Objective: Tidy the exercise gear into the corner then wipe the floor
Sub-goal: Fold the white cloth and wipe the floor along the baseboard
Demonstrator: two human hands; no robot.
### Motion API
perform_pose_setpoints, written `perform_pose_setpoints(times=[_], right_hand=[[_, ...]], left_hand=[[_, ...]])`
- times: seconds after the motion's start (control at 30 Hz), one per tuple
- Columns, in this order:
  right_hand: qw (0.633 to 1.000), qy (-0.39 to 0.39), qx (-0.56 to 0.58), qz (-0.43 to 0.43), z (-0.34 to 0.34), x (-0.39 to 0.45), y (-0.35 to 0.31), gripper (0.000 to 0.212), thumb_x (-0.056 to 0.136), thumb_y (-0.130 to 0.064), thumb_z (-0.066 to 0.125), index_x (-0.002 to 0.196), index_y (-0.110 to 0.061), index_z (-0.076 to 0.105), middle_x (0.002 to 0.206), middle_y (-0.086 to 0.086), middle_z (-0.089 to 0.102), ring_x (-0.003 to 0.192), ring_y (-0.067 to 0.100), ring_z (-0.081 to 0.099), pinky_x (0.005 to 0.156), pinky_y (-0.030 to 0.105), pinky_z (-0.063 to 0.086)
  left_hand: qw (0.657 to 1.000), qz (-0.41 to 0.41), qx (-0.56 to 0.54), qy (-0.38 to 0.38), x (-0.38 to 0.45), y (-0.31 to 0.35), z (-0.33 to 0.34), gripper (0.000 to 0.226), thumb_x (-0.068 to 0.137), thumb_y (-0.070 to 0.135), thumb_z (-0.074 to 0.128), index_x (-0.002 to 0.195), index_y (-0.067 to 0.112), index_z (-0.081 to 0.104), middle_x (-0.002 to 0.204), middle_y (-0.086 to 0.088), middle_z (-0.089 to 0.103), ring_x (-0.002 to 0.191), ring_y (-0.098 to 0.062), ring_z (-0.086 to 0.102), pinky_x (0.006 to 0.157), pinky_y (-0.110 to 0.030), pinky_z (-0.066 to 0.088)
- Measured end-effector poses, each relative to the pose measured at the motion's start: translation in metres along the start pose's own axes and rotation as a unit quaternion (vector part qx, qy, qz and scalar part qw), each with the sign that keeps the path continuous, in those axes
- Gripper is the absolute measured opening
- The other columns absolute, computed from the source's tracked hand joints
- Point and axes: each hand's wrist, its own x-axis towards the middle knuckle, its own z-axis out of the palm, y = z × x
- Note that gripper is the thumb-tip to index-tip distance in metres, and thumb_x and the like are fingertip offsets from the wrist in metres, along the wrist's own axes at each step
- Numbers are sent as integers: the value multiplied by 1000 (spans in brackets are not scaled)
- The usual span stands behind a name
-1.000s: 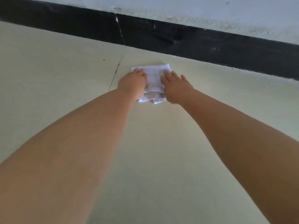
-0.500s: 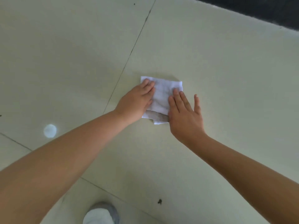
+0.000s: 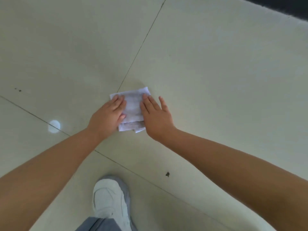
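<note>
Looks like we're indoors somewhere: pale tiled floor (image 3: 208, 67) with dark grout lines, black baseboard (image 3: 283, 5) beyond the hands.

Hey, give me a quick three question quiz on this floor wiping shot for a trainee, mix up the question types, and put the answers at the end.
1. True or false: both hands press flat on the white cloth.
2. Multiple choice: the dark speck on the floor lies A) under the cloth, B) nearer the person than the cloth, beside the white shoe, C) beyond the cloth by the black baseboard.
3. Fill in: the cloth's far left corner sits over a tile ____.

Key
1. True: the left hand and right hand lie on it, fingers straight.
2. B
3. Seam (grout line).
</note>
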Motion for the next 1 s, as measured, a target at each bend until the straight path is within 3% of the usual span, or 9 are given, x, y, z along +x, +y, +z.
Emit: perform_pose_setpoints(times=[0.07, 0.13, 0.17, 0.23, 0.37, 0.47, 0.53, 0.7, 1.0], right_hand=[[999, -17, -17, -28, 18, -20, -19, 64, 98, -20, 33, 149, 1, 1, 158, 18, -7, 148, 26, -4, 118, 41, -11], [997, 9, -44, -55, 39, -48, -19, 65, 85, -23, 55, 141, 4, 34, 152, 23, 26, 144, 27, 26, 118, 43, 12], [996, 41, -61, -54, 46, -62, -13, 64, 71, -25, 69, 127, 1, 56, 138, 21, 50, 132, 25, 47, 112, 44, 31], [991, 70, -103, -58, 61, -90, 6, 53, 51, -23, 76, 101, -4, 74, 113, 13, 70, 110, 22, 66, 97, 46, 47], [988, 113, -106, -24, 75, -143, 55, 35, 52, -14, 66, 86, -8, 67, 99, 11, 74, 100, 26, 70, 92, 55, 46], [980, 151, -123, 50, 76, -171, 97, 22, 63, -8, 48, 85, -10, 46, 93, 11, 72, 94, 27, 72, 97, 57, 39], [977, 133, -127, 112, 73, -188, 123, 30, 54, 0, 71, 81, -5, 60, 89, 14, 72, 87, 31, 72, 86, 67, 43], [964, 120, -84, 221, 79, -224, 144, 45, 32, 7, 87, 73, 3, 70, 80, 19, 70, 76, 36, 71, 79, 70, 41], [918, 73, 26, 390, 128, -299, 122, 45, 20, 2, 86, 60, -6, 69, 78, 14, 70, 67, 31, 70, 69, 50, 56]], left_hand=[[1000, 18, 9, 16, -27, 6, 11, 49, 79, 20, 40, 97, -15, 69, 102, -30, 70, 89, -45, 70, 86, -36, 53], [997, 54, 7, 61, -44, 21, 18, 50, 92, 23, 36, 98, -13, 70, 102, -27, 71, 91, -41, 70, 111, -23, 31], [992, 79, -4, 94, -47, 32, 20, 54, 97, 25, 32, 97, -12, 71, 102, -25, 72, 92, -38, 71, 114, -20, 23], [980, 155, -5, 124, -44, 59, 20, 48, 92, 25, 39, 93, -8, 74, 97, -20, 74, 90, -34, 73, 103, -25, 41], [956, 284, 1, 71, -12, 126, 7, 38, 75, 24, 53, 89, -1, 77, 91, -14, 76, 88, -28, 75, 69, -34, 62], [961, 262, -33, 76, 25, 178, -28, 51, 75, 21, 72, 117, -7, 64, 124, -20, 64, 118, -30, 62, 92, -31, 54], [966, 259, -8, 10, 47, 207, -53, 58, 96, 22, 49, 146, -2, 29, 155, -13, 27, 146, -23, 24, 115, -32, 28], [952, 300, 59, -3, 66, 252, -83, 54, 101, 21, 37, 149, 2, 21, 159, -8, 15, 149, -22, 11, 119, -32, 18], [908, 416, 35, -24, 40, 340, -70, 48, 103, 9, 14, 149, -1, 17, 159, -12, 13, 149, -24, 10, 119, -33, 12]])
